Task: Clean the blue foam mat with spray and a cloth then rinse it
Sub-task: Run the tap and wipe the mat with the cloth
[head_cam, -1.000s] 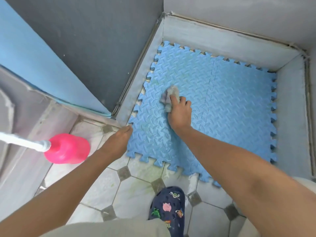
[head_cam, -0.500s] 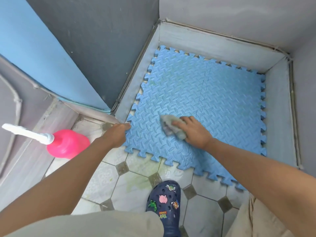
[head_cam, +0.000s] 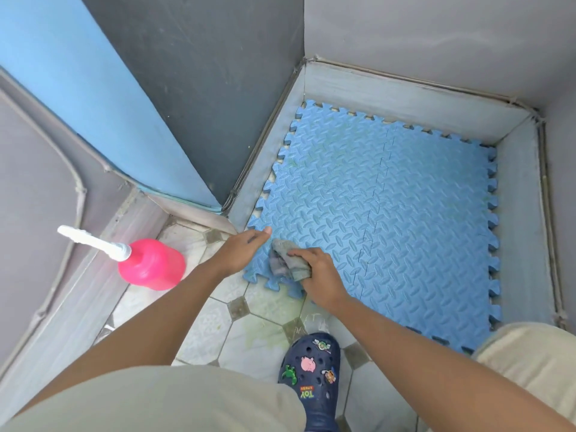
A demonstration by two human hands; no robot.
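Blue foam mat (head_cam: 405,213): flat on the floor, fills the grey-walled corner. It has jigsaw edges, a raised diamond pattern and visible seams between its tiles. Faint greenish marks toward its far-left part.
Cloth (head_cam: 288,260): grey and bunched up, on the mat's near-left corner, touching the foam.
Your right hand (head_cam: 321,275): on the mat's near-left corner, fingers curled over the cloth and gripping it, pressing it onto the foam. Your forearm crosses the mat's near edge.
Your left hand (head_cam: 243,247): at the mat's left edge by the same corner, just left of the cloth. Fingers fairly straight and relaxed, laid on the foam and grasping nothing, thumb tip toward the mat's middle.
Pink bottle (head_cam: 152,265): on the tiles well left of the mat, apart from both your hands. Can't tell its tilt from this angle.
White nozzle (head_cam: 90,240): on the bottle's top, pointing away from the mat.
Tiled floor (head_cam: 258,347): pale tiles with small dark diamond insets, along the mat's near edge. Greenish stain on the tiles close to that edge.
Shoe (head_cam: 311,375): dark blue clog with cartoon charms, on the tiles near the mat's near edge, not touching it.
Shorts (head_cam: 156,400): beige, on your side of the mat.
Grey skirting (head_cam: 405,101): runs against the mat's far, left and right sides.
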